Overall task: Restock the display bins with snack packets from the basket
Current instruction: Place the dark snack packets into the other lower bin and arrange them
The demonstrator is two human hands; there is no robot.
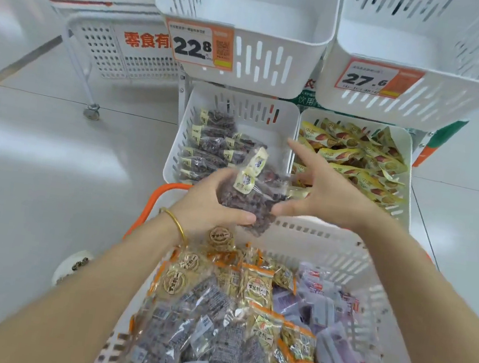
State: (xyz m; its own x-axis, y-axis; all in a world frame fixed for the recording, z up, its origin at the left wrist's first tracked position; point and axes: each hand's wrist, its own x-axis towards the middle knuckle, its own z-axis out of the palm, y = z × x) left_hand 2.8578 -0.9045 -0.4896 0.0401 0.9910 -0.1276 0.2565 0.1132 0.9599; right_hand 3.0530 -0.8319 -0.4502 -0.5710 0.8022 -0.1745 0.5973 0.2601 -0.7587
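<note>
My left hand [214,202] grips a bunch of clear packets of dark snacks [253,195] above the near edge of the lower left display bin [282,126]. That bin holds more of the same dark packets along its left side. My right hand [322,189] is spread open, fingers apart, touching the right side of the bunch. Below my arms stands the white basket [330,248] with orange handles, filled with several dark, orange-yellow and purple packets. The lower right bin [405,142] holds yellow packets.
Two upper white bins, one tagged 22.8 [248,9] and one tagged 27.6 [433,39], hang above the lower ones and look bare inside. A wheeled rack of stacked baskets [104,41] stands at the back left. Pale tiled floor lies on the left.
</note>
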